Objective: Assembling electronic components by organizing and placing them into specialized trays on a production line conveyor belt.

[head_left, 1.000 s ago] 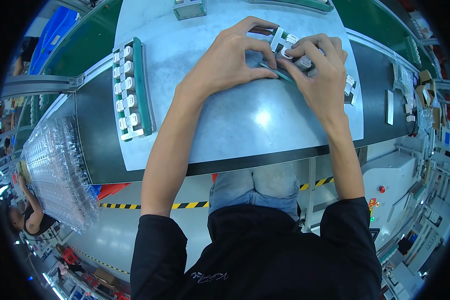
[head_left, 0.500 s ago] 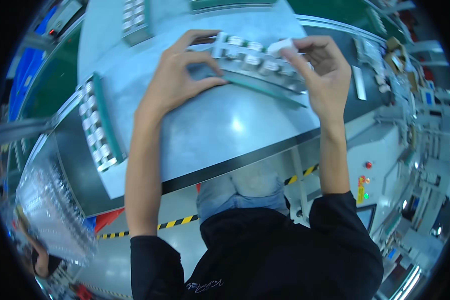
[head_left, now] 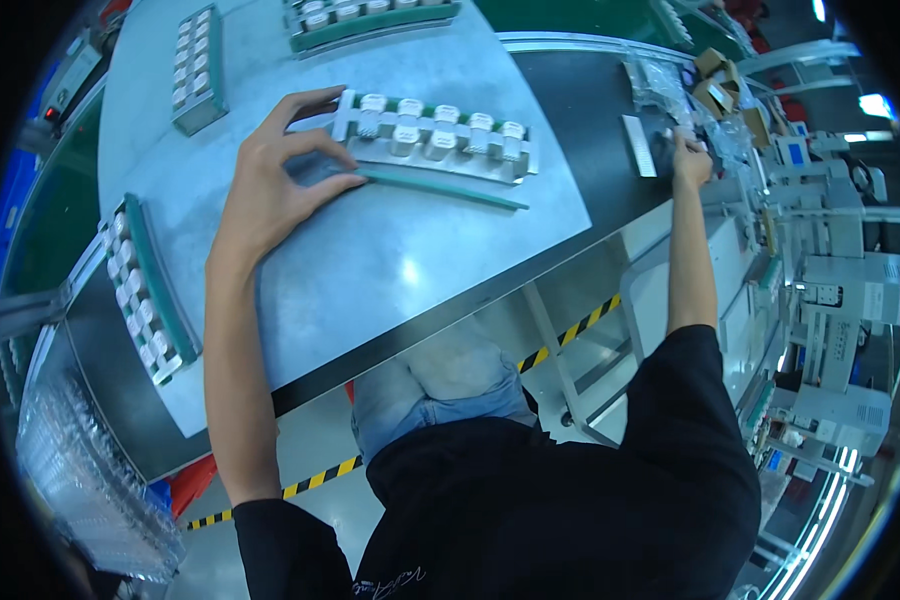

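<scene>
Across the middle of the pale worktop lies a circuit board assembly point(head_left: 440, 140): a silver metal bracket with rows of white-topped cylindrical parts and a long green board edge along its near side. My left hand point(head_left: 295, 170) grips its left end, the thumb at the near edge and the fingers round the far side. Out to the right, my right hand point(head_left: 690, 160) is over the dark side bench with its fingers curled, beside clear plastic bags point(head_left: 660, 85). Whatever is in those fingers is too small to make out. A flat white perforated strip point(head_left: 639, 146) lies left of that hand.
Similar assemblies stand at the left edge point(head_left: 145, 290), far left point(head_left: 199, 70) and far side point(head_left: 370, 22) of the worktop point(head_left: 420, 270). Cardboard boxes point(head_left: 715, 95) sit at the back right. Clear plastic trays point(head_left: 90, 460) are stacked lower left.
My right hand has left the assembly, where it held a white piece, and moved right to the side bench. My left hand stays on the assembly's end. The whole view has shifted.
</scene>
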Tool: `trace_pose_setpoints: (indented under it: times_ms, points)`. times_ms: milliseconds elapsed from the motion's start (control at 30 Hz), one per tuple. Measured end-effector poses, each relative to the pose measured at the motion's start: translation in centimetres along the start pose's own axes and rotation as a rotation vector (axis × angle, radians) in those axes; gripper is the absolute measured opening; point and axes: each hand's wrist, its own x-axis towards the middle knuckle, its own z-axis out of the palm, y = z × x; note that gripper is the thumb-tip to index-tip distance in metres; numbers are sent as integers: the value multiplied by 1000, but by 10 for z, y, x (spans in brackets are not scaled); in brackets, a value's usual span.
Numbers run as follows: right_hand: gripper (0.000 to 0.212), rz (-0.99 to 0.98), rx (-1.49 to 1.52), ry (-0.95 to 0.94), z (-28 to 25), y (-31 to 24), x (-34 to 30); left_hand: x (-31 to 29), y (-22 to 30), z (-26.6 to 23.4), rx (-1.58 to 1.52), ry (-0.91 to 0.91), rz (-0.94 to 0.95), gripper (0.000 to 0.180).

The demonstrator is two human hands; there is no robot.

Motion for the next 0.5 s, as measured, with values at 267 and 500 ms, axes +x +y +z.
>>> trace_pose_setpoints:
  times_ms: [267,500]
  points:
    - [27,-450,815,-215,-68,-107,-121,0,-2,5,-3,26,13,21]
    - [41,-938,797,-553,-148,-163,-262,3,-2,4,-51,48,-40,19]
